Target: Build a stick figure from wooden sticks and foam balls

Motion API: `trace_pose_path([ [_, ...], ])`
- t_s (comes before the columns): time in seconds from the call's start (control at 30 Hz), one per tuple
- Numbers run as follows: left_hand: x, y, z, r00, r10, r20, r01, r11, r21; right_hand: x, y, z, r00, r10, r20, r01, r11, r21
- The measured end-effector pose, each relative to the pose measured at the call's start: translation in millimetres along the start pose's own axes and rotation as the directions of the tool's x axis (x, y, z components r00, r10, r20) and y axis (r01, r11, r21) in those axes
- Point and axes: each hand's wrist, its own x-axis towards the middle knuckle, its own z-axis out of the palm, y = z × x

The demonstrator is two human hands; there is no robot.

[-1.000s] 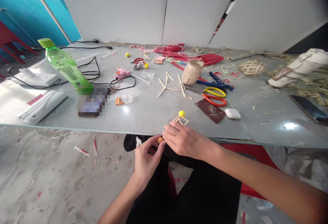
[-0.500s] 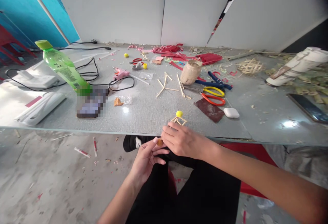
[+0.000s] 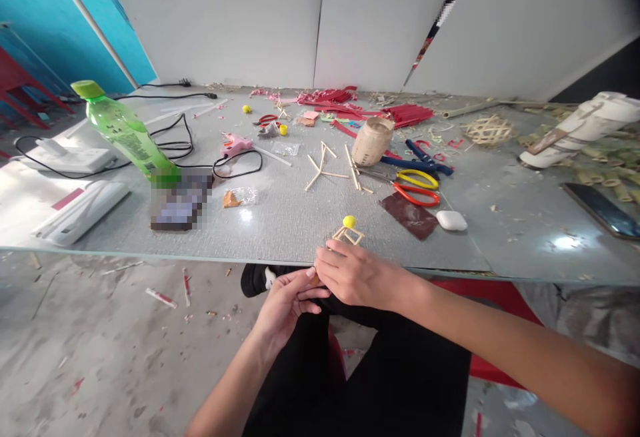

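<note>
My left hand [image 3: 290, 300] is just in front of the table edge, its thumb and fingers pinching a small orange-brown lump of modelling clay [image 3: 315, 280]. Against it, my right hand [image 3: 353, 275] curls its fingers; the fingertips are hidden, so whatever they grip cannot be made out. Just beyond the right hand, a small frame of thin wooden sticks [image 3: 350, 234] carries a yellow ball [image 3: 349, 221] on top. The knuckles cover the frame's lower part. More clay of the same colour [image 3: 231, 199] lies in clear plastic wrap on the table.
Joined sticks [image 3: 320, 169], a bamboo cup [image 3: 373, 142], scissors [image 3: 416, 193], blue-handled pliers [image 3: 430, 160], dark red sandpaper [image 3: 409, 215] and a white case [image 3: 451, 220] lie ahead. Leftward are a green bottle [image 3: 127, 133], a phone [image 3: 180, 205] and a pink glue gun [image 3: 236, 145].
My left thumb has shifted slightly over the clay lump, which now shows less. The right hand stays almost where it was.
</note>
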Motion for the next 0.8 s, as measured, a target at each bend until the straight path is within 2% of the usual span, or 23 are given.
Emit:
trace_pose_path([
  [0.17, -3.1, -2.9, -2.3, 0.996, 0.08, 0.048, -0.086, 0.986, 0.142, -0.1, 0.5, 0.6, 1.0, 0.023, 0.002, -0.023, 1.0, -0.004],
  [0.23, -7.1, -9.3, -4.6, 0.982, 0.19, -0.001, -0.182, 0.94, 0.288, -0.3, 0.8, 0.0, 0.999, 0.031, 0.013, -0.031, 1.0, 0.004],
  [0.27, -9.3, -13.1, -6.1, 0.958, 0.285, -0.043, -0.246, 0.887, 0.391, -0.4, 0.8, -0.3, 0.999, 0.033, 0.02, -0.033, 0.999, 0.009],
  [0.3, -11.4, -17.0, -7.6, 0.912, 0.403, -0.083, -0.31, 0.807, 0.503, -0.6, 0.7, -0.5, 0.999, 0.035, 0.026, -0.035, 0.999, 0.014],
  [0.37, -14.3, -24.1, -10.8, 0.766, 0.635, -0.101, -0.396, 0.59, 0.704, -1.0, 0.5, -0.8, 0.998, 0.04, 0.041, -0.04, 0.999, 0.016],
  [0.43, -14.3, -28.7, -14.1, 0.632, 0.774, -0.031, -0.426, 0.38, 0.821, -0.9, 0.3, -1.2, 0.998, 0.041, 0.043, -0.041, 0.999, 0.002],
  [0.47, -13.1, -29.9, -15.7, 0.591, 0.806, 0.023, -0.438, 0.296, 0.849, -0.7, 0.3, -1.3, 0.998, 0.041, 0.044, -0.041, 0.999, -0.008],
  [0.5, -11.4, -30.4, -17.1, 0.571, 0.817, 0.083, -0.451, 0.228, 0.863, -0.3, 0.3, -1.5, 0.998, 0.04, 0.047, -0.039, 0.999, -0.017],
  [0.57, -7.4, -30.0, -19.2, 0.557, 0.812, 0.177, -0.484, 0.143, 0.863, 0.5, 0.6, -1.8, 0.998, 0.032, 0.053, -0.03, 0.999, -0.027],
  [0.6, -5.5, -29.4, -19.9, 0.555, 0.807, 0.2, -0.499, 0.131, 0.857, 0.9, 0.7, -1.8, 0.998, 0.029, 0.056, -0.028, 0.999, -0.026],
  [0.8, 1.2, -27.8, -18.8, 0.577, 0.802, 0.155, -0.519, 0.214, 0.828, 0.6, 0.6, -0.3, 0.999, 0.018, 0.038, -0.018, 1.0, -0.008],
])
